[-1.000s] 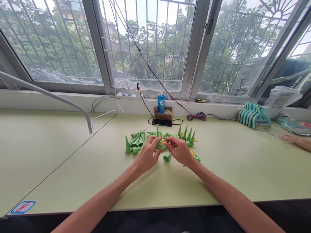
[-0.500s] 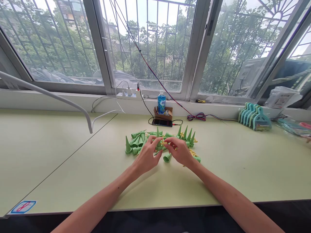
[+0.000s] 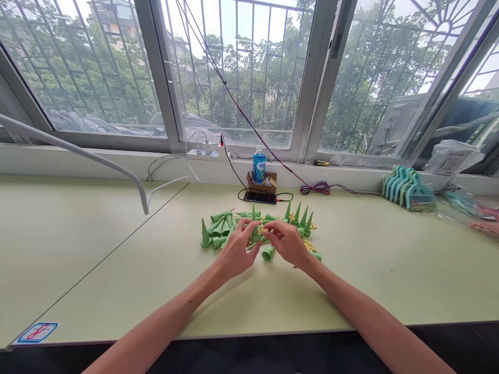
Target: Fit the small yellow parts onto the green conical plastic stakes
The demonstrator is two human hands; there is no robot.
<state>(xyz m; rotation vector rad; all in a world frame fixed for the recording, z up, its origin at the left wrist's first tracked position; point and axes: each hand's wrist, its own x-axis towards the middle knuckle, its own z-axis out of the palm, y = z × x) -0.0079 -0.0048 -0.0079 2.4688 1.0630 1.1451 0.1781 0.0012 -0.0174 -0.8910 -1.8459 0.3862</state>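
Note:
My left hand [image 3: 238, 247] has its thumb and fingers around an upright green plastic watering spike [image 3: 254, 228], point up. Right beside it, my right hand [image 3: 287, 240] pinches a small yellow plastic piece [image 3: 262, 229] against the spike's side. The fingertips partly hide where the two meet. A loose green spike [image 3: 268, 253] lies just below my hands, its open end toward me. More spikes [image 3: 220, 227] lie piled on the left, and one [image 3: 205, 234] stands upright. Several upright spikes [image 3: 303, 217] stand beyond my right hand, with yellow pieces [image 3: 309, 245] scattered near it.
Behind the pile lie a phone [image 3: 260, 197] with a cable and a small cardboard box [image 3: 268, 182] with a blue bottle [image 3: 259, 165]. Teal dustpan-like items [image 3: 407, 188] stand at the right, near another person's hand [image 3: 487, 227]. A white tube [image 3: 117, 169] juts in from the left.
My hands stay almost still at the green spike and yellow piece. At the far right, the other person's hand goes out of view and then comes back at the edge.

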